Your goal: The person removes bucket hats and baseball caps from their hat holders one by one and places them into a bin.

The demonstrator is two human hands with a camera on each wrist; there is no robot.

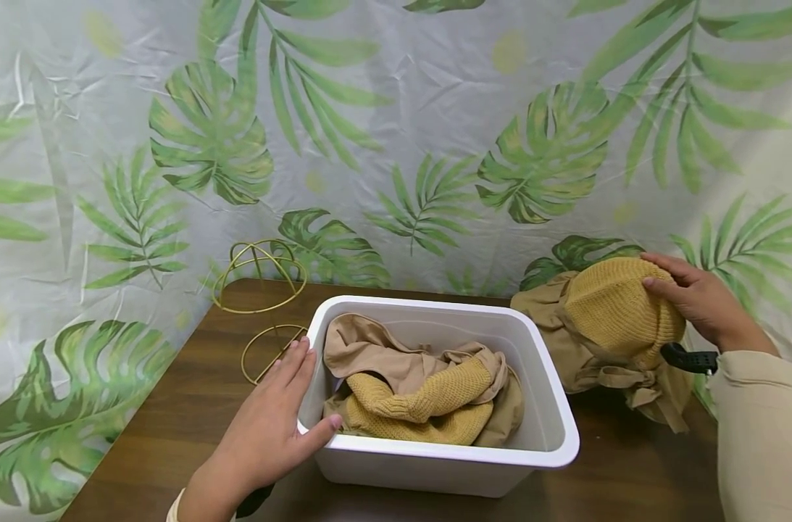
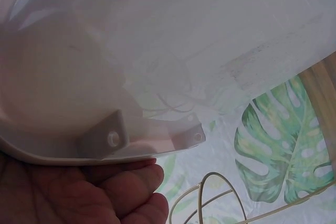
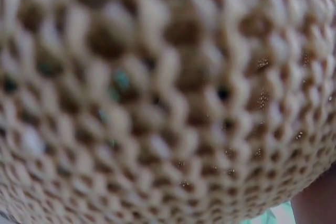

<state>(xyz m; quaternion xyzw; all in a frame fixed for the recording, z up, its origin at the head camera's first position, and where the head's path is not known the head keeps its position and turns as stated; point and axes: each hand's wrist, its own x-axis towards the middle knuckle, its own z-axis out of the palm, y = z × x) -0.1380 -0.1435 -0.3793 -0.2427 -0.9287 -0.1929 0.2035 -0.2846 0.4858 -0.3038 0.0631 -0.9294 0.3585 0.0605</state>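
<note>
A white plastic bin (image 1: 435, 464) stands on the table with tan cloth hats (image 1: 382, 355) and mustard knit hats (image 1: 422, 402) piled inside. My left hand (image 1: 272, 413) rests on its near left corner, fingers fairly straight along the left rim and thumb over the front rim. In the left wrist view, curled-looking fingertips (image 2: 136, 187) lie against the bin's rim. To the right, my right hand (image 1: 702, 297) holds the side of a mustard knit hat (image 1: 620, 304), which sits over tan cloth (image 1: 552, 341). Loose knit fills the right wrist view; what supports the hat is hidden.
Two gold wire stands are left of the bin: a domed wire frame (image 1: 259, 275) at the back and a wire ring (image 1: 265, 355) closer in, partly behind my left hand. A brown wooden table (image 1: 193, 377) lies beneath, with a leaf-print curtain (image 1: 396, 145) behind it.
</note>
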